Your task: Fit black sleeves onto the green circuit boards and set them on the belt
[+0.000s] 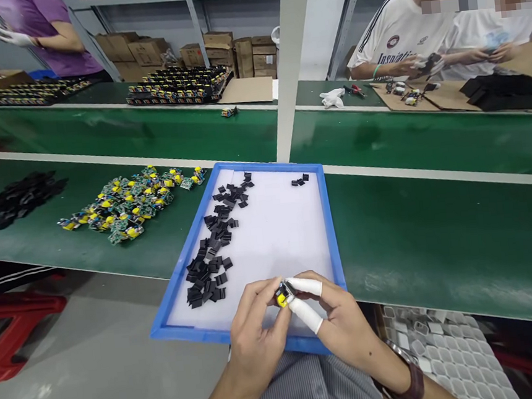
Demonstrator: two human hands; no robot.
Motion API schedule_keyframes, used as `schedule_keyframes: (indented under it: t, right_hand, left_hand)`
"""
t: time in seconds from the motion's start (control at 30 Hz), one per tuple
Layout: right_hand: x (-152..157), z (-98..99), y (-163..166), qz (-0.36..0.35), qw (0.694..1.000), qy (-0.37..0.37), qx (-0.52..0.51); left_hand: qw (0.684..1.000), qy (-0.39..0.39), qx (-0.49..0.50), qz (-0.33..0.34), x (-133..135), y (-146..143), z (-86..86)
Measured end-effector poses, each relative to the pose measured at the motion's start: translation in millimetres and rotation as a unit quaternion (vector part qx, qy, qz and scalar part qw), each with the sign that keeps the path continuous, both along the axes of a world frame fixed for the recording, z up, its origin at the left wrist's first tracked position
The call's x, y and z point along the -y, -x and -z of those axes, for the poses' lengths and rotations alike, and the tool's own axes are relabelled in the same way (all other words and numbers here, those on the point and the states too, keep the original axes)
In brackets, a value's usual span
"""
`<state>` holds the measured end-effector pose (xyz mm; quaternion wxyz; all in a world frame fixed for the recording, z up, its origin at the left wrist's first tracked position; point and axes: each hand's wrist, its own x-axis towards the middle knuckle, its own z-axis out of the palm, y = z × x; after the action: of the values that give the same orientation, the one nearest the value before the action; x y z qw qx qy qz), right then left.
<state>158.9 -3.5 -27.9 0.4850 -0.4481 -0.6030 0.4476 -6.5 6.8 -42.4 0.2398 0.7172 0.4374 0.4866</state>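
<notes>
Left hand (254,331) and right hand (345,329) together at the lower middle of the frame, over the near edge of a blue-rimmed tray (327,219), both pinching one small circuit module with a yellow part (282,296) between the fingertips. White finger cots (305,304) on two right fingers, touching the module. Dark watch (410,385) on the right wrist. On the tray's white floor, a long scatter of small black pieces (216,241) along its left half, plus a few more black pieces (300,181) near its upper right corner. Left of the tray, on the green worktop (437,240), a heap of green-and-yellow circuit modules (127,205); farther left, a pile of black parts (21,196). At upper right, seated people in white shirts (400,26) handling small parts on cardboard; at upper left, a person in a purple shirt (41,26) with white gloves.
</notes>
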Motion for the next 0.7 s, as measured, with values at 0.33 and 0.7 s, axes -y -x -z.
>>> schedule_keyframes:
  t: [0.33,0.7]
  right_hand:
    - [1.1,-5.2,3.3,-0.003,1.0,-0.028,0.011]
    - [-13.5,-13.0,-17.8,-0.036,0.995,0.069,-0.064]
  left_hand:
    - [0.998,0.038,0.04,0.02,-0.8,1.5,2.1]
    - [0.99,0.067,0.009,0.127,-8.0,12.1,-7.4]
